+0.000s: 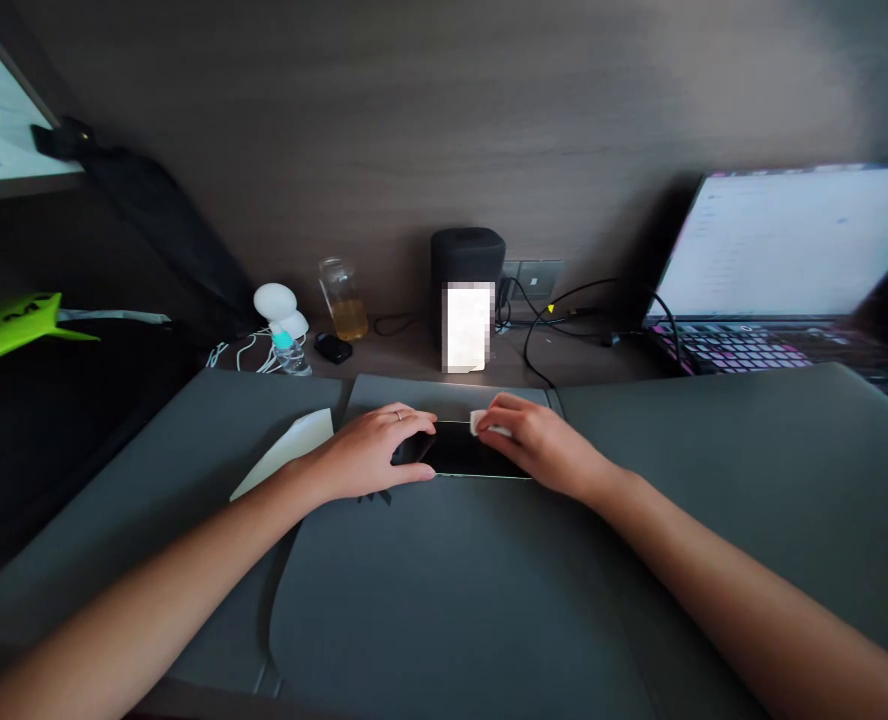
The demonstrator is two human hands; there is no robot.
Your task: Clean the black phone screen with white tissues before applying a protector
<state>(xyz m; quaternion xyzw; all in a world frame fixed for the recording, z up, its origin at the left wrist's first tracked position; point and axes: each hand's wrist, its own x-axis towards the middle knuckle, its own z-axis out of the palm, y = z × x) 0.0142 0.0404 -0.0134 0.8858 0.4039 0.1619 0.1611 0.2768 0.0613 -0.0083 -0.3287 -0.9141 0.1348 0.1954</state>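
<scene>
A dark-screened smartphone (455, 452) lies lengthwise across the grey mat in front of me. My left hand (375, 450), with a ring on one finger, grips its left end, fingers at the far edge and thumb along the near one. Above the phone's right part, my right hand (538, 440) pinches a small white folded wipe (478, 422) at the screen; whether it is cloth or paper I cannot tell. The phone's right end is hidden by this hand. Beside my left wrist lies a white sheet of paper (294, 450).
Grey mats (451, 590) cover the desk. Along the back stand a black speaker (468, 255) with a bright blurred panel, a glass bottle (345, 305) of amber liquid, a white round-headed device (277, 302) and a black key fob (334, 347). An open laptop (789, 250) sits right, with cables (534, 350) nearby.
</scene>
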